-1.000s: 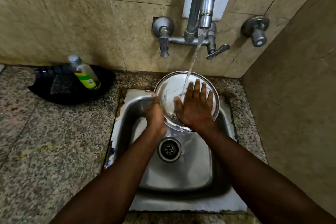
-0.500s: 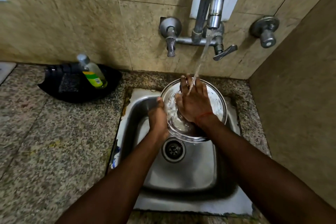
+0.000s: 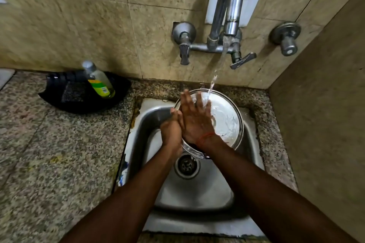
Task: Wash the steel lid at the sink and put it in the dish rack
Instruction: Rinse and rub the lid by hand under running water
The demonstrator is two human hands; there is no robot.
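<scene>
Our left hand point(image 3: 170, 132) grips the steel lid point(image 3: 227, 120) by its left rim, thumb on the near face and the other fingers hidden behind the metal. Our right hand point(image 3: 194, 120) lies flat on the lid's face with its fingers straight and slightly spread, holding nothing, the palm pressed to the left half of the disc. A red thread point(image 3: 205, 136) circles that wrist.

We hold the lid tilted above the back of the sink point(image 3: 197, 193), its upper rim toward the tiled wall point(image 3: 79, 16) and its lower rim just above the drain point(image 3: 186, 166). The bare right half of the lid shines wet.

A water stream point(image 3: 218, 67) falls from the faucet point(image 3: 231, 6) and lands near the lid's upper rim, just beside our right fingertips. A separate wall valve point(image 3: 286, 39) sits well to the right of the faucet.

To the left, on the granite counter point(image 3: 49, 154), a black tray point(image 3: 79, 102) rests against the wall, and a dish-soap bottle point(image 3: 99, 83) with a yellow-green label leans inside it, well apart from the sink.
</scene>
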